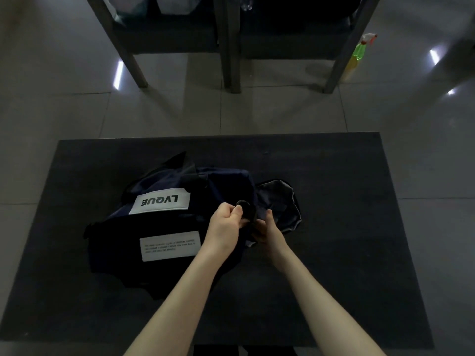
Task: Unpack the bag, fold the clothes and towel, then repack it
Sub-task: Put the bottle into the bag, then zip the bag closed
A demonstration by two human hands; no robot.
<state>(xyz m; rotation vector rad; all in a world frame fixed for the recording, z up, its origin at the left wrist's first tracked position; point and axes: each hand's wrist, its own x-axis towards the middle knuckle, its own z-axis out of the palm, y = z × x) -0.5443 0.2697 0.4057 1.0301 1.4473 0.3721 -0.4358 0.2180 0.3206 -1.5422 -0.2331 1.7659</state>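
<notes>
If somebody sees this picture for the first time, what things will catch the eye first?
A dark bag lies on the table, its white LVQUE label upside down. The left hand and right hand grip its right end. A green spray bottle stands on the floor, far right.

On my feed I saw a dark rectangular table (334,253) standing on a pale tiled floor (282,111). Directly on its top lay a dark navy bag (159,227), slumped from the centre out toward 9 o'clock. It bore a white LVQUE label (160,200), upside down to me, and a small-print label (169,245) nearer 6 o'clock. Grey fabric (280,201) rested on the tabletop at the bag's 3 o'clock end. On the floor at 12 o'clock stood dark furniture legs (231,60), with a green spray bottle (359,51) at about 1 o'clock, just beside one leg
</notes>
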